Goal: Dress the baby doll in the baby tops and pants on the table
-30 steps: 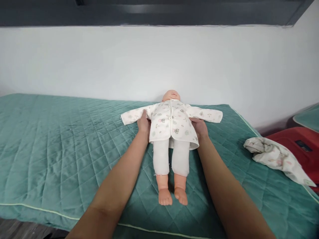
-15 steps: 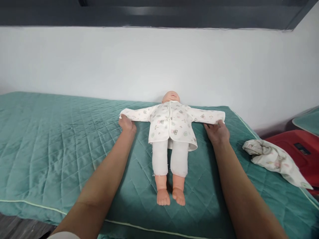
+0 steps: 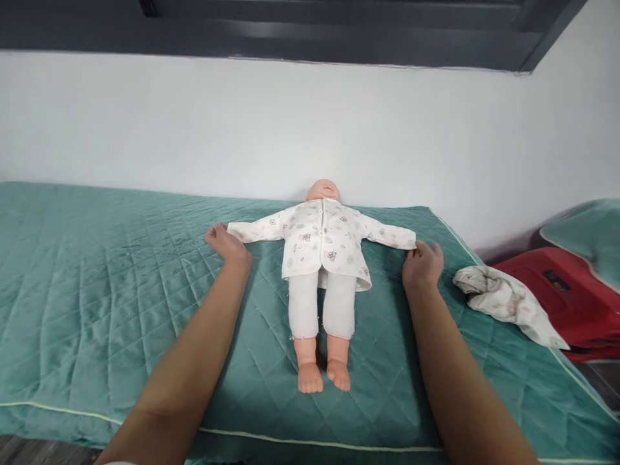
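Note:
A baby doll [image 3: 320, 258] lies face up on a green quilted mattress [image 3: 106, 284], head toward the wall. It wears a white printed jacket with both sleeves spread out sideways, and white trousers. My left hand [image 3: 227, 244] rests on the mattress just off the end of the doll's left-side sleeve, fingers relaxed and holding nothing. My right hand [image 3: 423, 265] hovers by the end of the other sleeve, fingers loosely curled, nothing in them.
A crumpled white printed cloth [image 3: 504, 298] lies near the mattress's right edge. Beyond it stands a red box [image 3: 562, 290] with a green cushion [image 3: 588, 234] above. A white wall runs directly behind the doll's head.
Both hands moved from the doll's waist out along the sleeves, spread them flat, then let go and drew slightly away from the cuffs.

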`<action>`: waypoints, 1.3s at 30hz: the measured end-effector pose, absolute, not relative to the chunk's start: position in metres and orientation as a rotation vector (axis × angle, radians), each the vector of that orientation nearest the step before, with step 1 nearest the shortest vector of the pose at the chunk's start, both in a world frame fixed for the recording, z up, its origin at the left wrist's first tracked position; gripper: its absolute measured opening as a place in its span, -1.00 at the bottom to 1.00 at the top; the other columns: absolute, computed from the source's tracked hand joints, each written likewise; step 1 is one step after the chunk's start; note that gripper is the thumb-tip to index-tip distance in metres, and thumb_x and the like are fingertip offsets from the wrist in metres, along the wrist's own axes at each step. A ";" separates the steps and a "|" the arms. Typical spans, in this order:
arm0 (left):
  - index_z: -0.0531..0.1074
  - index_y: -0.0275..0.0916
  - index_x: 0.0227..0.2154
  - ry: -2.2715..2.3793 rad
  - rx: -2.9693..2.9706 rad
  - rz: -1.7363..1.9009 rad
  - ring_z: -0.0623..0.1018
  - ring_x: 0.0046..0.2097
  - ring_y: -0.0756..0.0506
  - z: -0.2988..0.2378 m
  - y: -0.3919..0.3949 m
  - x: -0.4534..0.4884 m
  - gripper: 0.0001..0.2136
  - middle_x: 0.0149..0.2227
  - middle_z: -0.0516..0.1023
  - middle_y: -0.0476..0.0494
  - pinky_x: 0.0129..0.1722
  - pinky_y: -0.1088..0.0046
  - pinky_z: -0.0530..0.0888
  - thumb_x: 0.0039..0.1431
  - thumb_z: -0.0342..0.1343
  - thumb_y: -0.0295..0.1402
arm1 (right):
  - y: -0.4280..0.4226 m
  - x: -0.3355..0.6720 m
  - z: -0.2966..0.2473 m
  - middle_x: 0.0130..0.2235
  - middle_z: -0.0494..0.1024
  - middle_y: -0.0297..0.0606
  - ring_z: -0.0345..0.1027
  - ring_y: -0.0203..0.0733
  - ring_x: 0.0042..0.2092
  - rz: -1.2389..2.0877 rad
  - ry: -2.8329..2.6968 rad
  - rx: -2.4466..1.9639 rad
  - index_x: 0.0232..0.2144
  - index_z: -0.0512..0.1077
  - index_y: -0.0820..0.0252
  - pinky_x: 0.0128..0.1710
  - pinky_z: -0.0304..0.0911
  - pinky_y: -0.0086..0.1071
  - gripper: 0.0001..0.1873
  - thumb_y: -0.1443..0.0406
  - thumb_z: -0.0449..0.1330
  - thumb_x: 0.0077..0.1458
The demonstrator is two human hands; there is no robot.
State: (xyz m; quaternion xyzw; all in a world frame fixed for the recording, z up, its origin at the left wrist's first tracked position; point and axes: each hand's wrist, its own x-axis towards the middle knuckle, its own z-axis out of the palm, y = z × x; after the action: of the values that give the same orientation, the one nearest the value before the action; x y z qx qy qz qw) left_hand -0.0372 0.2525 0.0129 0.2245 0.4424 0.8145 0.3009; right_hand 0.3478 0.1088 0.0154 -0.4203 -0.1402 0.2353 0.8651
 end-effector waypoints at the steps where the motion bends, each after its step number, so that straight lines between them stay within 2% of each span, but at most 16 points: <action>1: 0.22 -0.18 -0.27 1.198 0.638 2.232 0.46 0.06 -0.04 0.016 0.247 -0.035 -0.98 -0.10 0.42 -0.11 0.20 0.32 0.35 0.30 -0.05 -0.42 | 0.101 0.341 0.015 0.25 0.33 -0.21 0.10 -0.19 0.36 0.410 -0.350 -0.946 0.17 0.25 0.09 0.38 -0.01 -0.05 -0.28 0.46 0.27 -0.06; 3: 0.28 -0.18 -0.20 1.177 0.808 2.323 0.46 0.09 -0.03 0.024 0.233 -0.025 -0.91 -0.05 0.45 -0.12 0.23 0.36 0.32 0.26 0.03 -0.43 | 0.084 0.320 0.015 0.33 0.24 -0.16 0.01 -0.14 0.40 0.248 -0.590 -1.101 0.23 0.22 0.10 0.42 -0.13 -0.04 -0.22 0.39 0.34 -0.04; 4: 0.31 -0.19 -0.17 1.120 0.946 2.308 0.48 0.08 -0.04 0.029 0.225 -0.017 -0.89 -0.04 0.48 -0.12 0.22 0.35 0.33 0.25 0.05 -0.43 | 0.075 0.307 0.016 0.33 0.24 -0.15 0.03 -0.10 0.39 0.173 -0.768 -1.179 0.25 0.22 0.10 0.42 -0.14 -0.02 -0.25 0.32 0.33 0.02; 6: 0.36 -0.18 -0.16 0.978 1.238 2.128 0.52 0.05 -0.07 0.037 0.204 0.000 -0.89 -0.07 0.53 -0.11 0.19 0.32 0.37 0.25 0.06 -0.39 | 0.058 0.278 0.019 0.34 0.24 -0.19 0.06 -0.06 0.38 0.134 -1.093 -1.264 0.26 0.23 0.02 0.39 -0.06 0.04 -0.33 0.22 0.28 0.13; 8: 0.41 -0.19 -0.20 0.863 1.512 1.861 0.54 0.03 -0.10 0.045 0.183 0.017 -0.90 -0.09 0.57 -0.13 0.15 0.27 0.41 0.26 0.06 -0.36 | 0.044 0.252 0.022 0.36 0.22 -0.19 0.06 -0.05 0.38 0.162 -1.371 -1.292 0.29 0.20 -0.04 0.38 -0.02 0.06 -0.34 0.21 0.26 0.18; 11: 0.43 -0.20 -0.12 0.756 1.879 1.504 0.50 0.12 -0.15 0.054 0.155 0.031 -0.82 0.01 0.55 -0.18 0.22 0.18 0.36 0.22 0.09 -0.37 | 0.032 0.229 0.027 0.35 0.23 -0.19 0.08 -0.03 0.37 0.161 -1.626 -1.230 0.24 0.26 -0.06 0.35 0.05 0.07 -0.44 0.25 0.24 0.21; 14: 0.34 -0.17 0.10 0.726 2.185 1.238 0.35 0.29 -0.21 0.060 0.141 0.032 -0.58 0.21 0.42 -0.23 0.35 0.07 0.18 0.15 0.16 -0.35 | 0.031 0.224 0.030 0.28 0.33 -0.19 0.17 -0.02 0.30 0.083 -1.678 -1.225 0.11 0.38 -0.05 0.28 0.16 0.06 -0.60 0.27 0.23 0.22; 18: 0.17 -0.16 0.24 0.747 2.491 0.985 0.15 0.40 -0.27 0.061 0.135 0.029 -0.30 0.34 0.24 -0.27 0.42 -0.05 -0.10 0.02 0.27 -0.32 | 0.039 0.222 0.035 0.06 0.48 -0.15 0.33 0.00 0.07 -0.193 -1.692 -1.318 -0.03 0.46 0.01 0.09 0.28 0.02 -0.73 0.30 0.24 0.21; 21: 0.06 -0.18 0.30 0.813 2.528 0.973 0.12 0.42 -0.26 0.059 0.130 0.030 -0.19 0.37 0.18 -0.29 0.42 -0.05 -0.10 -0.04 0.26 -0.38 | 0.043 0.217 0.037 -0.07 0.51 -0.15 0.34 -0.03 -0.07 -0.278 -1.736 -1.327 -0.11 0.50 0.06 -0.04 0.30 -0.07 -0.81 0.33 0.20 0.21; 23: 0.11 -0.18 0.27 0.861 2.497 1.038 0.17 0.40 -0.24 0.056 0.126 0.030 -0.27 0.35 0.22 -0.28 0.41 -0.04 -0.03 0.00 0.19 -0.44 | 0.043 0.216 0.036 -0.20 0.51 -0.20 0.35 -0.11 -0.16 -0.183 -1.685 -1.313 -0.20 0.51 0.09 -0.12 0.31 -0.16 -0.88 0.32 0.18 0.23; 25: 0.23 -0.18 0.18 0.902 2.452 1.137 0.27 0.34 -0.21 0.054 0.123 0.029 -0.44 0.29 0.32 -0.26 0.38 0.00 0.08 0.07 0.12 -0.47 | 0.041 0.220 0.034 -0.34 0.48 -0.29 0.33 -0.20 -0.28 -0.029 -1.464 -1.326 -0.30 0.50 0.12 -0.23 0.29 -0.27 -0.91 0.26 0.20 0.23; 28: 0.39 -0.19 -0.02 1.027 2.305 1.321 0.45 0.15 -0.20 0.052 0.128 0.022 -0.69 0.08 0.51 -0.21 0.25 0.08 0.29 0.15 0.06 -0.44 | 0.041 0.233 0.033 -0.43 0.44 -0.41 0.27 -0.31 -0.39 0.219 -0.918 -1.282 -0.37 0.45 0.14 -0.34 0.24 -0.38 -0.81 0.15 0.29 0.12; 30: 0.43 -0.20 -0.12 1.127 2.074 1.442 0.51 0.01 -0.19 0.050 0.137 0.017 -0.77 -0.08 0.56 -0.17 0.12 0.15 0.38 0.15 0.06 -0.42 | 0.041 0.241 0.034 -0.44 0.41 -0.46 0.26 -0.36 -0.41 0.382 -0.633 -1.162 -0.41 0.41 0.15 -0.40 0.23 -0.45 -0.73 0.13 0.35 0.00; 33: 0.43 -0.20 -0.22 1.126 1.589 1.626 0.52 -0.12 -0.11 0.046 0.152 0.009 -0.82 -0.22 0.55 -0.07 -0.03 0.31 0.43 0.08 0.09 -0.42 | 0.040 0.247 0.039 -0.48 0.34 -0.50 0.21 -0.41 -0.46 0.525 -0.464 -1.018 -0.51 0.33 0.17 -0.49 0.20 -0.53 -0.67 0.17 0.40 -0.11; 39: 0.37 -0.20 -0.31 1.087 0.795 1.816 0.44 -0.30 -0.03 0.034 0.167 -0.006 -0.83 -0.33 0.45 0.01 -0.28 0.45 0.39 -0.04 0.12 -0.42 | 0.038 0.256 0.045 -0.56 0.24 -0.53 0.14 -0.43 -0.53 0.616 -0.318 -0.894 -0.54 0.31 0.18 -0.59 0.15 -0.54 -0.74 0.26 0.35 -0.11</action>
State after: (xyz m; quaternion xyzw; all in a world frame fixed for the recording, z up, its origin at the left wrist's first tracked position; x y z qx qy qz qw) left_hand -0.0057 0.1675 0.0340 0.3180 0.4351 0.7267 0.4261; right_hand 0.2555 0.0378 0.0452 -0.4237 -0.1506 0.2918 0.8442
